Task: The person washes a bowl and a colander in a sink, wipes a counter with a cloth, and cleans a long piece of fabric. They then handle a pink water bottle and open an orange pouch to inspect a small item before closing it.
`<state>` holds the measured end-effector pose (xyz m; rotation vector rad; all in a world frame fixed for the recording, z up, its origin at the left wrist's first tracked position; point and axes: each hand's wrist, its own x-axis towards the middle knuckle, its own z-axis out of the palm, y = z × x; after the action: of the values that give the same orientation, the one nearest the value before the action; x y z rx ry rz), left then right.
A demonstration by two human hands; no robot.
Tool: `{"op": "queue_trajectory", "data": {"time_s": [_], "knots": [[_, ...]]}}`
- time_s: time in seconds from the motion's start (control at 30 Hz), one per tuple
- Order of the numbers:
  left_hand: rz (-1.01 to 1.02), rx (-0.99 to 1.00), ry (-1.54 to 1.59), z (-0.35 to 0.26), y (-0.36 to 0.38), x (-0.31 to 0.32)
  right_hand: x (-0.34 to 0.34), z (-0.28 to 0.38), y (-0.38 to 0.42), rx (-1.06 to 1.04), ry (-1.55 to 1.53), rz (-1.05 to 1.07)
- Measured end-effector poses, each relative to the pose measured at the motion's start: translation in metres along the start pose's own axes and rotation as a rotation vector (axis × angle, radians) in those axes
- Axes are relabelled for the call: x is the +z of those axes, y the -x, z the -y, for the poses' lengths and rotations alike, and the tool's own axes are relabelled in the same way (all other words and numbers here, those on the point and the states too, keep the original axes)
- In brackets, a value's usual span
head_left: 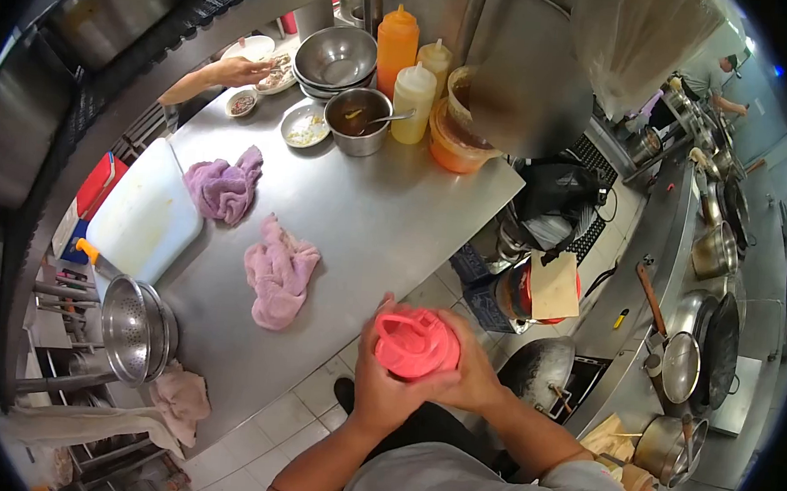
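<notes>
A round, bright pink-red plastic item (416, 343) with a loop on top is between my two hands, above the floor just off the steel table's front edge. My left hand (379, 381) wraps its left side, and my right hand (469, 365) presses round its right side. Nearest on the steel table (358, 234) lies a crumpled pink cloth (280, 274), with a purple cloth (224, 185) behind it. Neither cloth touches my hands.
A white cutting board (147, 210) and steel colanders (132, 329) stand at the left. Bowls (335, 57), squeeze bottles (413, 104) and an orange tub (458, 141) line the back. Another person's hand (239, 72) reaches in. Woks and pans (715, 250) fill the right.
</notes>
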<state>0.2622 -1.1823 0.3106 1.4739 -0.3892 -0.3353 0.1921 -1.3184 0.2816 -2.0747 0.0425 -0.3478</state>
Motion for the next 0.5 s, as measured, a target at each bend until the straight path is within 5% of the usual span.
{"op": "queue_trajectory", "data": {"time_s": [0.03, 0.23, 0.4, 0.5], "knots": [[0.067, 0.122, -0.27, -0.005, -0.007, -0.008, 0.002, 0.003, 0.001, 0.042, -0.089, 0.009], [0.505, 0.07, -0.228, -0.047, -0.048, -0.024, 0.002, 0.02, -0.01, 0.079, -0.467, -0.113], [0.215, 0.327, -0.293, -0.065, -0.062, -0.018, -0.018, -0.001, -0.077, -0.079, -0.245, -0.364], [0.114, 0.227, -0.208, -0.038, -0.036, -0.034, -0.028, -0.029, -0.128, -0.149, -0.206, -0.475]]}}
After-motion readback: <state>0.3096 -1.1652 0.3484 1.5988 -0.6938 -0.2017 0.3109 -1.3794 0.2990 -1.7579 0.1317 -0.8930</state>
